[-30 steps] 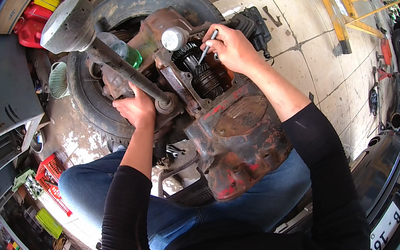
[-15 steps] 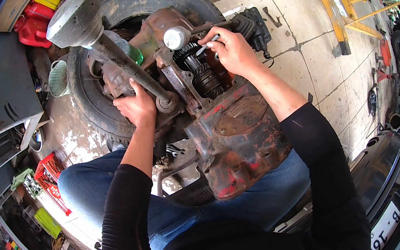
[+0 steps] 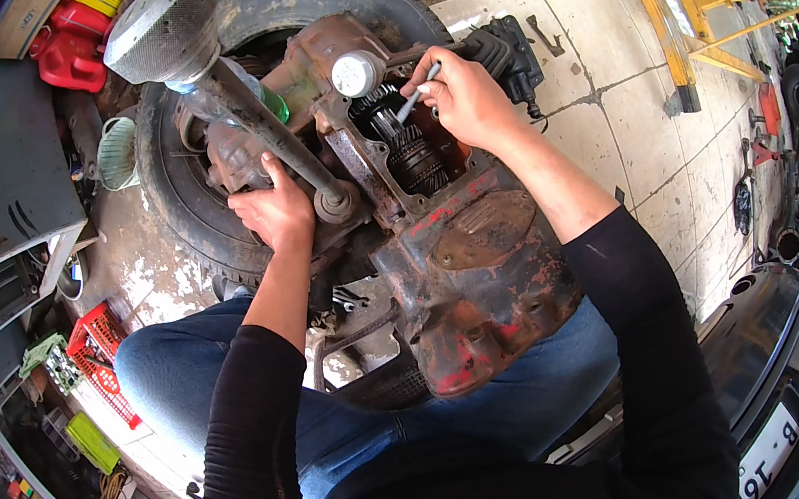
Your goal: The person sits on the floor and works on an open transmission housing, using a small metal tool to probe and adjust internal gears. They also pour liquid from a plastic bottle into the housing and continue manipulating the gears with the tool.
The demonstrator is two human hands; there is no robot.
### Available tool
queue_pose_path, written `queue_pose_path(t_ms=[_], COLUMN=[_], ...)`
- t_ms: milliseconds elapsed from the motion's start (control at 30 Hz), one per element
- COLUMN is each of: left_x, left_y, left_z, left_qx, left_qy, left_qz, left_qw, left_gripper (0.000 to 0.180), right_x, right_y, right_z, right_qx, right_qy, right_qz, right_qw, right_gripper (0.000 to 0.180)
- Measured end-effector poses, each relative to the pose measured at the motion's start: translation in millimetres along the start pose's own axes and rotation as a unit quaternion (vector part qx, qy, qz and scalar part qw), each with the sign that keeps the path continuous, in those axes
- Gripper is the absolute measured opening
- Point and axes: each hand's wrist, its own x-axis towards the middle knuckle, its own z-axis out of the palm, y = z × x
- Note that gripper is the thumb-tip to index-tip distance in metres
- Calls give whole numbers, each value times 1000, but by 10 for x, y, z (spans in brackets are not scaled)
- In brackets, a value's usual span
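Observation:
A rusty gearbox (image 3: 474, 280) lies in front of me, its top opening showing toothed gears (image 3: 416, 161) inside. My right hand (image 3: 473, 103) pinches a slim grey rod-like tool (image 3: 421, 92), whose tip points down into the opening by the gears. I cannot tell whether the tip touches them. My left hand (image 3: 275, 205) grips the rusty housing at the far left of the opening, thumb up beside a long metal shaft (image 3: 280, 144). Part of its fingers is hidden. A white round-topped container (image 3: 356, 74) stands at the opening's far edge.
Beneath the housing lies a big tyre (image 3: 175, 213). A wide knurled metal head (image 3: 164, 33) tops the shaft, with a green-based clear bottle (image 3: 274, 104) behind it. A black part (image 3: 518, 57) rests on the tiles to the right. A yellow frame (image 3: 667, 22) stands farther right.
The tool in my right hand has tilted more upright, and the hand has shifted slightly. My left hand keeps its place on the housing. The view has moved a little.

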Motion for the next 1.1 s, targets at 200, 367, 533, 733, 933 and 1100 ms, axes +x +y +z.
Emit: queue_pose_path(t_ms=[200,367,533,733,933,1100], left_x=[-10,17,0,20,22,40], left_y=[-7,-43,-8,-65,-45,-73], left_z=[26,9,19,48,41,60], left_qx=[0,2,-4,-4,-11,0], left_qy=[2,7,-1,7,-7,15], left_qz=[4,11,9,11,6,14], left_qw=[1000,1000,1000,1000,1000,1000], left_gripper=[94,92,90,91,93,92], right_x=[-54,28,-13,11,-22,43], right_y=[40,-85,18,29,5,-65], right_z=[110,-24,87,79,175,84], right_qx=[-7,-41,24,23,-6,-25], right_qy=[32,-34,24,0,18,-16], right_qz=[-30,15,-44,13,-52,-26], right_qw=[999,998,998,1000,998,999], right_gripper=[6,6,5,5,5,6])
